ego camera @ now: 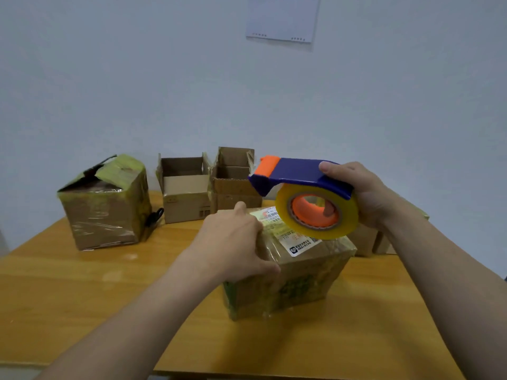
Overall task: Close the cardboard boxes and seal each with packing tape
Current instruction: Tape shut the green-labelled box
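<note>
cardboard box (296, 272), taped over, on the table (82, 283). left hand (233, 242) clamped on box's near-left top edge, thumb down the front, wrist straight. right hand (362, 193) just above box, fingers wrapped round blue tape dispenser (299, 174), thumb on top.

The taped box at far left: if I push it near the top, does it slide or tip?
The taped box probably slides: its glossy wrap meets a smooth wooden table. Its top flaps bulge and gape, so they would likely give. About as tall as wide, a high push might tip it.
</note>
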